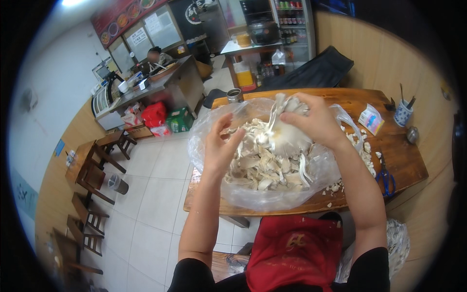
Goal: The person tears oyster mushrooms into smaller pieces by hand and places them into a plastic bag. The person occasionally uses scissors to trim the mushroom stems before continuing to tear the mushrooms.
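Observation:
My right hand (315,118) grips a cluster of oyster mushrooms (290,137), its pale caps and gills hanging above a clear plastic bag (251,199). Torn oyster mushroom pieces (270,171) fill the spread bag on the wooden table (343,200). To the left of the cluster, my left hand (220,146) hovers over the bag's left side with thumb and fingers apart. I see nothing held in it, though its fingertips partly overlap the mushroom pieces behind.
Mushroom trimmings (365,153) lie right of the bag, near blue-handled scissors (385,179). Farther right are a printed packet (371,119), a blue-and-white cup (403,113) and a small metal pot (412,135). A metal canister (234,95) stands at the far edge. A person (158,58) is behind the counter (178,85).

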### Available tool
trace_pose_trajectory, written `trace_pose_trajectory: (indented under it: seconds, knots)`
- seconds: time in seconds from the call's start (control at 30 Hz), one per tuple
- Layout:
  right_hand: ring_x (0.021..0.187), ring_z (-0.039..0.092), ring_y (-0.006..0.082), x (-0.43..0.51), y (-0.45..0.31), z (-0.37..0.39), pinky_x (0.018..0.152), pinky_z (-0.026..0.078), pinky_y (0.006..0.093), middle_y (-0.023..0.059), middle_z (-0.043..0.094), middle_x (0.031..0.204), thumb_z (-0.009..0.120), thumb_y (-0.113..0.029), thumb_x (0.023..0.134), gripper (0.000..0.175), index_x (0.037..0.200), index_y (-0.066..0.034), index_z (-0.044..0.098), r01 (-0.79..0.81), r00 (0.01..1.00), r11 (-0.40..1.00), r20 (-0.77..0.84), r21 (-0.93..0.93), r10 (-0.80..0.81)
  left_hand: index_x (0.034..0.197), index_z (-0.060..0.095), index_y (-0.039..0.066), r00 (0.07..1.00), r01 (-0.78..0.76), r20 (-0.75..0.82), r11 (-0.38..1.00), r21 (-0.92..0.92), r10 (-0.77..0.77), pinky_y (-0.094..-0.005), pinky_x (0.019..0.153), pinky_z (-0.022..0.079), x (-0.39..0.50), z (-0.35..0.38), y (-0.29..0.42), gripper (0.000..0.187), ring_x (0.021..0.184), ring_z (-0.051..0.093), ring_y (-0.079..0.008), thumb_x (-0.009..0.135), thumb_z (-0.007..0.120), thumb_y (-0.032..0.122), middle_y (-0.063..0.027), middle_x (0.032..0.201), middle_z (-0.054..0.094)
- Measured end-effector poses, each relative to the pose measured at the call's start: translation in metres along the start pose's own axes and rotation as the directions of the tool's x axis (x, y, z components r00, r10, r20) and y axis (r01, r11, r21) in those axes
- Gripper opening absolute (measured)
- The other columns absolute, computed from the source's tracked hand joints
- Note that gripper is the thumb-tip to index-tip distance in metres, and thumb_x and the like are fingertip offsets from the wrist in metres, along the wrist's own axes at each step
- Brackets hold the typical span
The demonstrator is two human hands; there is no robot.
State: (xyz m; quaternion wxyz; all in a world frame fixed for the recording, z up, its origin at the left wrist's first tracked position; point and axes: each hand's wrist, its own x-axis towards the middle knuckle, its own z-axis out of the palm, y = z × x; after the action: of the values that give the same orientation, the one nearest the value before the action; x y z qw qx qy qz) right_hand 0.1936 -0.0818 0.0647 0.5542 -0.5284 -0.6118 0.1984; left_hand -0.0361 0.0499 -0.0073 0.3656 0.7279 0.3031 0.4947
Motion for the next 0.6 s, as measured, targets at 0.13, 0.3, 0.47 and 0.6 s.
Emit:
trace_pose_trajectory:
  seconds: [0.13,0.3,0.47,0.6]
  knots:
    - [0.089,0.066,0.0109,0.003,0.005,0.015,0.079,0.054,0.0295,0.0085,0.074,0.099,0.08,-0.016,0.09,0.031,0.112,0.003,0.07,0.116,0.988,0.991,0.108,-0.066,-0.109,0.124,0.068,-0.001,0.966,-0.155,0.193,0.982,-0.11,0.174,-0.0279,0.075,0.056,-0.004,0.019,0.024,0.034,0.098,0.069,-0.0163,0.093,0.075,0.012,-0.0084,0.11,0.073]
    - [0.091,0.065,0.0106,0.003,0.004,0.021,0.08,0.054,0.0302,0.0085,0.074,0.099,0.079,-0.015,0.09,0.032,0.113,0.004,0.07,0.13,0.984,0.99,0.127,-0.053,-0.123,0.111,0.067,-0.001,0.972,0.068,0.236,0.943,-0.325,0.011,-0.0208,0.052,0.046,-0.01,0.031,0.038,0.017,0.062,0.059,-0.0045,0.098,0.07,0.01,-0.0008,0.083,0.066]
    - [0.091,0.063,0.0081,0.0,0.011,0.023,0.079,0.053,0.0299,0.0077,0.074,0.1,0.076,-0.015,0.092,0.03,0.113,0.0055,0.07,0.111,0.987,0.992,0.109,0.064,-0.117,0.107,0.066,0.0,0.978,0.066,0.209,0.92,-0.387,0.018,-0.0209,0.05,0.042,-0.01,0.035,0.038,0.012,0.06,0.056,-0.0037,0.099,0.067,0.01,0.0005,0.076,0.065]
    - [0.089,0.062,0.0071,-0.001,0.012,0.023,0.077,0.053,0.0295,0.0079,0.075,0.099,0.076,-0.015,0.091,0.032,0.114,0.006,0.071,0.107,0.988,0.994,0.113,0.026,-0.109,0.103,0.065,0.001,0.978,0.036,0.205,0.938,-0.344,0.038,-0.0208,0.05,0.042,-0.011,0.037,0.036,0.012,0.059,0.056,-0.0037,0.1,0.067,0.012,0.0013,0.075,0.064]
